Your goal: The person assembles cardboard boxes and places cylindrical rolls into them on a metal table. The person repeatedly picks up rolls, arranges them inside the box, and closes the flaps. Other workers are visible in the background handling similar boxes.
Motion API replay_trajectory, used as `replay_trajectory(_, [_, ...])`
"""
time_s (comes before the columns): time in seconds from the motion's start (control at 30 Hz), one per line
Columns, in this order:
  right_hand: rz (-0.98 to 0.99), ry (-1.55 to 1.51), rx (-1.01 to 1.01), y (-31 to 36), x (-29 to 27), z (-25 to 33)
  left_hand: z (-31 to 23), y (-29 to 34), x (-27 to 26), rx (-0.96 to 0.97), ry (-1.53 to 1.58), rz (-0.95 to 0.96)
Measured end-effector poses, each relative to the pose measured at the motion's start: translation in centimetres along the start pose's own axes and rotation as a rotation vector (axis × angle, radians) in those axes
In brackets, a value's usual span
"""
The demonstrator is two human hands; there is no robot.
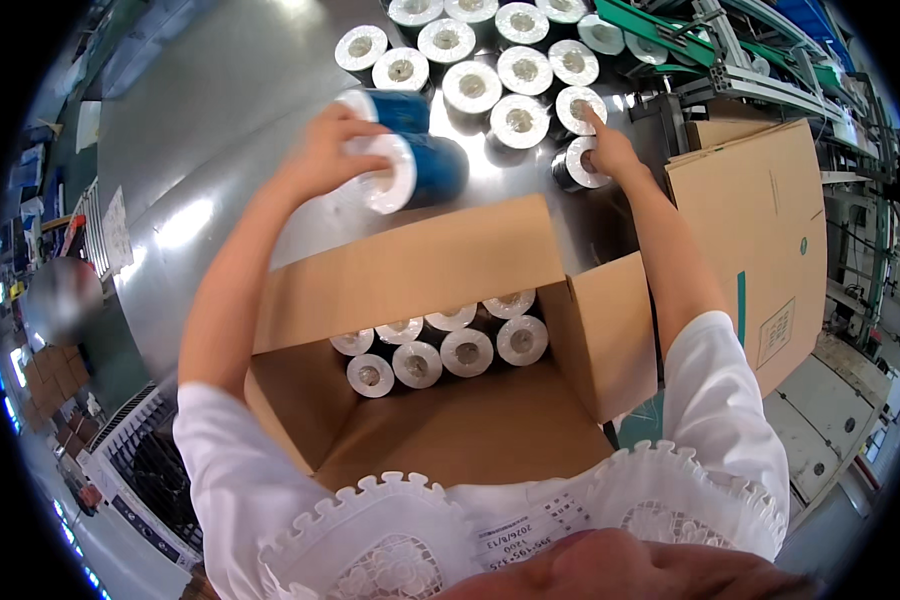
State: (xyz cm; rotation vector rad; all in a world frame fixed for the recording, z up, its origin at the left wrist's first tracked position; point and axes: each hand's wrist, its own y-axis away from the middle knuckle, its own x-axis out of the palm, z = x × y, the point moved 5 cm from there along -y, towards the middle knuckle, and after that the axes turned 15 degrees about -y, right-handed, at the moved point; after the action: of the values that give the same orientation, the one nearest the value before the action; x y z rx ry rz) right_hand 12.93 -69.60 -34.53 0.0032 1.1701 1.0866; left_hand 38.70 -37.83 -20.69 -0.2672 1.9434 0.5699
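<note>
My left hand (322, 152) grips two shrink-wrapped rolls, with blue sides and white ends, by their ends. The nearer blue roll (436, 170) and the farther blue roll (400, 111) lie tipped sideways above the metal table. To the right, my right hand (615, 152) has its fingers at the cores of two dark-sided rolls. One roll (570, 108) stands upright; the nearer roll (582, 178) leans. Between my arms, an open cardboard box (420, 262) holds two rows of upright rolls (417, 366) along its far side. Bare cardboard shows in the near part.
Many upright rolls (472, 88) stand on the metal table (200, 130) beyond the box. A green-edged conveyor (660, 32) runs at the far right. Flattened cardboard (760, 220) leans beside my right arm, near a pale cabinet (820, 420).
</note>
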Motion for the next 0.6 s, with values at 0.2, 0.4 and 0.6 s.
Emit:
replay_trajectory(0.2, [-0.016, 0.090, -0.098, 1.2, 0.2, 1.7, -0.9, 16.8, -13.1, -0.199, 0.422, -0.330])
replay_trajectory(0.4, [-0.352, -0.107, -0.409, 11.3, -10.1, 10.7, -4.2, 31.6, -7.6, -0.370, 0.900, 0.081])
replay_trajectory(0.6, [-0.458, -0.372, -0.881, 29.1, -13.5, 20.3, -7.4, 33.1, -0.9, -0.237, -0.026, 0.254])
